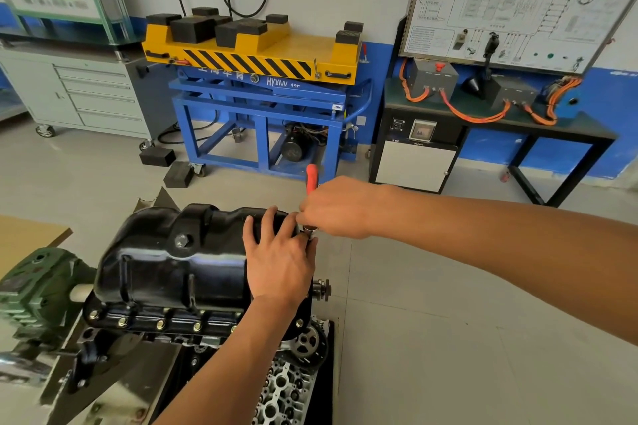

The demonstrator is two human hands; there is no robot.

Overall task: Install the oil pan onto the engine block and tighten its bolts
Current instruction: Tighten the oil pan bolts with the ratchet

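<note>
The glossy black oil pan point(165, 262) sits on top of the upturned engine block point(193, 342). A row of brass-coloured bolts point(160, 324) lines the pan's near flange. My left hand point(276, 262) lies spread on the pan's right end, fingers straight, thumb beside a silver socket point(309, 230). My right hand point(333, 209) grips a red-handled ratchet wrench point(311, 178) whose socket points down at the pan's far right corner. The bolt under the socket is hidden.
A green engine stand point(38, 293) holds the block at the left. A cylinder head point(286, 386) lies on a black mat below the block. Beyond stand a blue-and-yellow lift table point(262, 86), a grey tool cabinet point(86, 93) and a black training bench point(483, 121).
</note>
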